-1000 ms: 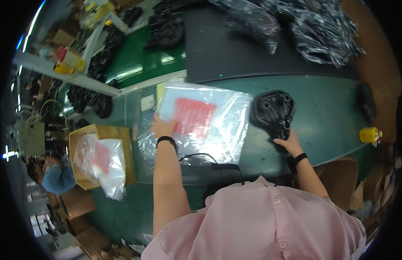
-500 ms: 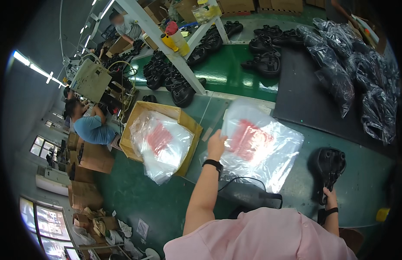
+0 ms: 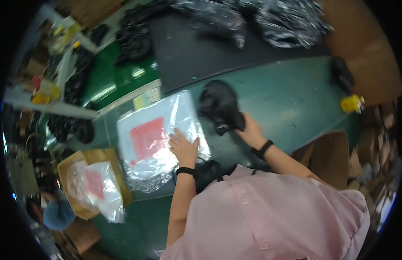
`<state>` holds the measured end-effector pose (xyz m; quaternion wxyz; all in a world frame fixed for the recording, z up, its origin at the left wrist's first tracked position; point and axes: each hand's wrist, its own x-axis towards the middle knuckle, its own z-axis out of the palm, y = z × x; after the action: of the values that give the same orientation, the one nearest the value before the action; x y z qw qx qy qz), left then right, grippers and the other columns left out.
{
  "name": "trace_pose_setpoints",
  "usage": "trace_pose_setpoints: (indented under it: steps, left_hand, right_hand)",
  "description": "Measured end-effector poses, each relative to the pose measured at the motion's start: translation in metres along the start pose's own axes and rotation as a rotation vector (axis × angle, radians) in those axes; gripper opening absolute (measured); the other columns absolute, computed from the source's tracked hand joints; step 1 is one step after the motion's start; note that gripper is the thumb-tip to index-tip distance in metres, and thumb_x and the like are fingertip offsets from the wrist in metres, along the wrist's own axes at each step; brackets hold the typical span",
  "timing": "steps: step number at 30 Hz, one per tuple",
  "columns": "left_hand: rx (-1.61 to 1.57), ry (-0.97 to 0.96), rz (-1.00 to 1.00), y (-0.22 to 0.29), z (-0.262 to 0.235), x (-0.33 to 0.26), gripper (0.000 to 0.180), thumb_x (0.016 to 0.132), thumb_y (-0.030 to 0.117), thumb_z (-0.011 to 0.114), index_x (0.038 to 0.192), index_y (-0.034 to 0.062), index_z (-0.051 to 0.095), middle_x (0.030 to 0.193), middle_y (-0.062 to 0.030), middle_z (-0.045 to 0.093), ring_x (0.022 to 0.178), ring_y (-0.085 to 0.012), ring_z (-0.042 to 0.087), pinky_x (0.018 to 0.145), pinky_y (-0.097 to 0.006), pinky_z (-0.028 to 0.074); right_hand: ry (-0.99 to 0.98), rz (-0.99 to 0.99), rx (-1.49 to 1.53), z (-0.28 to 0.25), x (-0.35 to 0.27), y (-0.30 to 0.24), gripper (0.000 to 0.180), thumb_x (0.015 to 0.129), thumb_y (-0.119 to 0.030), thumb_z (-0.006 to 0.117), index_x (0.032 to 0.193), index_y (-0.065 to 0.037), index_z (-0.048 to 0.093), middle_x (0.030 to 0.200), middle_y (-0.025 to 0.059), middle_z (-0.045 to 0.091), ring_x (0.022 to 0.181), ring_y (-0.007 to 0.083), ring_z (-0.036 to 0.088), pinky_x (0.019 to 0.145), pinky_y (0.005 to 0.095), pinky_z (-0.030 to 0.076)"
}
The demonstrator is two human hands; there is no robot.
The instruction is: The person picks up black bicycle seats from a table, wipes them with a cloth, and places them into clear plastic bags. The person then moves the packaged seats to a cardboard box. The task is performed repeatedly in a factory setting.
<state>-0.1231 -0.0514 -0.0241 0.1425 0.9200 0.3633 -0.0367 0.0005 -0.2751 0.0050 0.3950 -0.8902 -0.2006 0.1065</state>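
Note:
My left hand lies with fingers spread on a stack of clear plastic bags with red print, on the green table. In my right hand is a black moulded part, broad and rounded at its far end and narrower where I grip it. The part is beside the right edge of the bag stack, smeared by motion, so its exact kind is unclear. A dark strap or cable lies partly hidden near my left wrist.
A yellow box with more clear bags stands at the left. A black mat bears wrapped black pieces at the back. At the right are a yellow roll and a dark object. A metal post rises at left.
My view has swung to the right. The right hand has brought the black part inward, close to the bags. The left hand has gone from the stack's left edge onto its top, near the right side.

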Motion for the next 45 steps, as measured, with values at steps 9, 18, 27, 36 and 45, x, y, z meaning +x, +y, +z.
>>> trace_pose_setpoints:
  steps: [9,18,27,36,45]
  left_hand:
    - [-0.043,0.016,0.211,0.028,0.02,0.015,0.07,0.074,0.024,0.072,0.131,-0.0043,0.041,0.121,-0.02,0.045,0.114,-0.0374,0.043,0.089,-0.048,0.044]
    - [-0.129,-0.007,0.16,0.031,0.026,0.045,0.029,0.078,0.004,0.057,0.106,-0.0021,0.052,0.092,-0.0195,0.059,0.084,-0.0374,0.06,0.071,-0.046,0.051]
    - [-1.096,-0.221,-0.26,-0.029,0.009,0.047,0.029,0.088,0.028,0.066,0.071,0.0088,0.053,0.056,0.0035,0.044,0.046,-0.0086,0.042,0.045,-0.025,0.038]
    - [-1.203,-0.189,-0.27,-0.051,-0.016,0.03,0.015,0.087,0.017,0.067,0.084,0.0032,0.062,0.074,-0.0027,0.061,0.063,-0.0107,0.059,0.056,-0.025,0.051]
    - [-1.422,-0.273,-0.032,-0.034,-0.031,0.049,0.014,0.084,0.001,0.06,0.097,-0.0026,0.065,0.084,-0.0086,0.068,0.068,-0.0125,0.064,0.059,-0.024,0.053]
  right_hand:
    - [-0.104,-0.151,-0.235,-0.004,-0.002,-0.011,0.062,0.065,-0.002,0.072,0.12,-0.007,0.044,0.099,0.0155,0.055,0.095,0.0361,0.057,0.078,0.0433,0.049]
    - [-0.107,-0.078,-0.161,0.003,-0.003,-0.002,0.062,0.067,-0.002,0.071,0.121,-0.006,0.042,0.1,0.0177,0.055,0.097,0.0377,0.056,0.079,0.0446,0.049]
    - [-0.161,-0.023,-0.063,-0.004,0.004,0.003,0.062,0.07,-0.004,0.071,0.124,-0.006,0.04,0.1,0.0207,0.058,0.095,0.0404,0.058,0.08,0.0471,0.047]
    - [-0.648,0.529,1.072,-0.043,0.025,0.002,0.053,0.08,-0.007,0.067,0.128,-0.002,0.044,0.108,0.0108,0.061,0.089,0.0224,0.064,0.077,0.0334,0.053]
    - [-0.875,0.36,1.315,0.076,0.073,-0.1,0.061,0.08,-0.005,0.069,0.132,-0.002,0.038,0.107,0.012,0.061,0.091,0.0199,0.064,0.077,0.034,0.056]
